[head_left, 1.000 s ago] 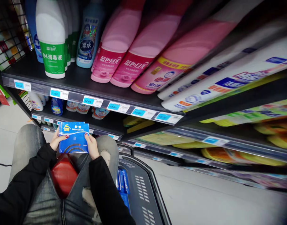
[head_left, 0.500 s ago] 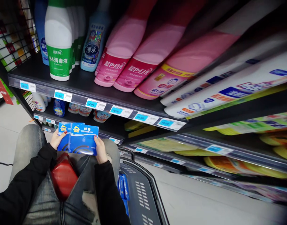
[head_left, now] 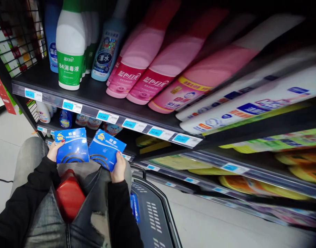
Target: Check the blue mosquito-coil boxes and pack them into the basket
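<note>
Two flat blue boxes of mosquito coils, printed with a black coil and a yellow logo, are held over my lap. My left hand (head_left: 54, 150) is closed on the left edge of one mosquito coil box (head_left: 73, 146), which faces up nearly level. In my right hand (head_left: 119, 167) is the other mosquito coil box (head_left: 106, 148), tilted down to the right and gripped by its right edge. The inner edges of the boxes lie close together. Between my thighs rests a red object (head_left: 70, 196), its kind unclear.
A dark shopping basket (head_left: 142, 213) with blue packs (head_left: 134, 206) stands at my right. Ahead, a shelf (head_left: 95, 100) bears a white-and-green disinfectant bottle (head_left: 71, 65), pink bottles (head_left: 126, 81) and price tags (head_left: 108, 117). Lower shelves carry yellow packs (head_left: 240, 184). Wire mesh (head_left: 20, 38) borders the left.
The two boxes overlapped before; now they are spread apart side by side. The right one has turned clockwise, and my left hand has shifted slightly left.
</note>
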